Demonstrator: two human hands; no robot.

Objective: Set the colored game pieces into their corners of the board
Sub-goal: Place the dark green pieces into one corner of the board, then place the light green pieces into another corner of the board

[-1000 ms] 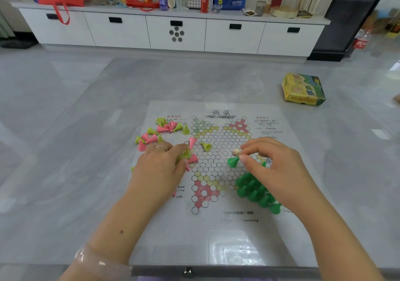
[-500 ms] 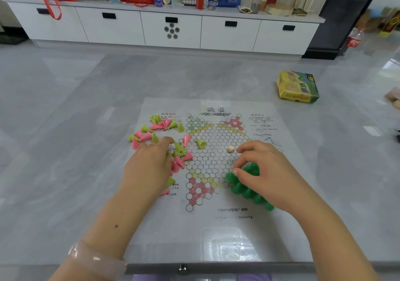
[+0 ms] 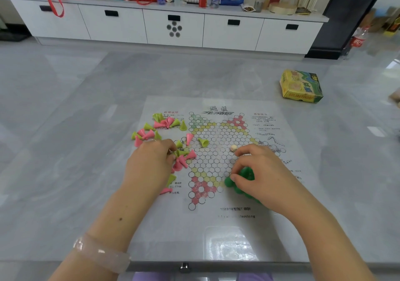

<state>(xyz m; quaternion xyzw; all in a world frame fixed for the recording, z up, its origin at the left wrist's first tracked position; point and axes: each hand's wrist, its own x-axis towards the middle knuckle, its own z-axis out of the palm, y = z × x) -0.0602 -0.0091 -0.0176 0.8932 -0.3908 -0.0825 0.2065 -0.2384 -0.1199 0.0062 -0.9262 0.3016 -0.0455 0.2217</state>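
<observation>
On the grey table (image 3: 65,151) lies a pale paper board (image 3: 216,226), flat, its long star of printed circles running from the near edge toward the far cabinet (image 3: 173,29); corners tinted green, pink and yellow. Left of the grid, pink and lime cone pieces (image 3: 160,124) lie scattered, most tipped on their sides, tips pointing every way; one lime cone (image 3: 203,142) lies on the grid, wide base toward the near right. Dark green pieces (image 3: 246,173) stand bunched at the board's near right corner, largely hidden under the right hand (image 3: 262,172), count unclear. That hand's fingers curl down over the cluster, fingertips pinching a green piece. Left hand (image 3: 151,164) rests knuckles-up on the loose pile, fingertips curled among pink and lime cones; whether it holds one, cannot tell. Small cream bead (image 3: 233,147) sits on the grid just beyond the right hand. Yellow box (image 3: 300,86) stands well apart, far right. Board print too blurred to read.
</observation>
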